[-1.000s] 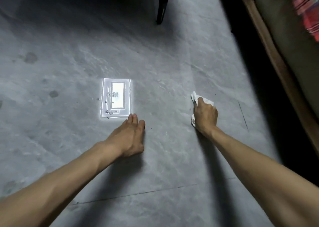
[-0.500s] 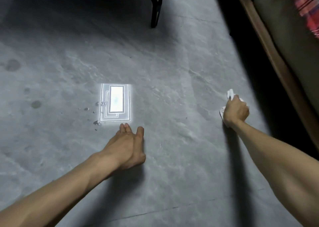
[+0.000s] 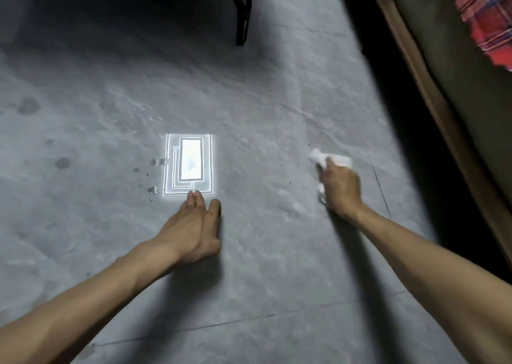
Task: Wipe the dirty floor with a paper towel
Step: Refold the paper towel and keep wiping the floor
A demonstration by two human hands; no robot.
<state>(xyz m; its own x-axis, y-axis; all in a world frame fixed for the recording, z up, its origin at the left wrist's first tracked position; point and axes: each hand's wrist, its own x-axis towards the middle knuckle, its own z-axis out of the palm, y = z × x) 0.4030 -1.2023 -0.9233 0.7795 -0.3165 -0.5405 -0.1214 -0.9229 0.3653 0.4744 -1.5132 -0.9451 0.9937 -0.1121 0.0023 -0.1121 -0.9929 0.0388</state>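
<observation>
Towel (image 3: 318,155) in right hand (image 3: 342,189), on floor (image 3: 277,108)

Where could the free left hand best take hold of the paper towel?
Probably the loose tuft of the paper towel that pokes out left of the right hand. Pinch it from the left: the rest is bunched under that hand.

Floor (image 3: 277,294): grey, stone-look; I see a thin seam (image 3: 194,329) on the near side.
Light patch (image 3: 189,165): bright white rectangle, mid-floor.
Droplets (image 3: 155,167): just left of the patch.
Stains (image 3: 63,163): dark round spots, far left.
Left hand (image 3: 194,230): flat on the floor, fingertips at the patch edge.
Paper towel (image 3: 318,156): crumpled, pressed down by the right hand (image 3: 342,189).
</observation>
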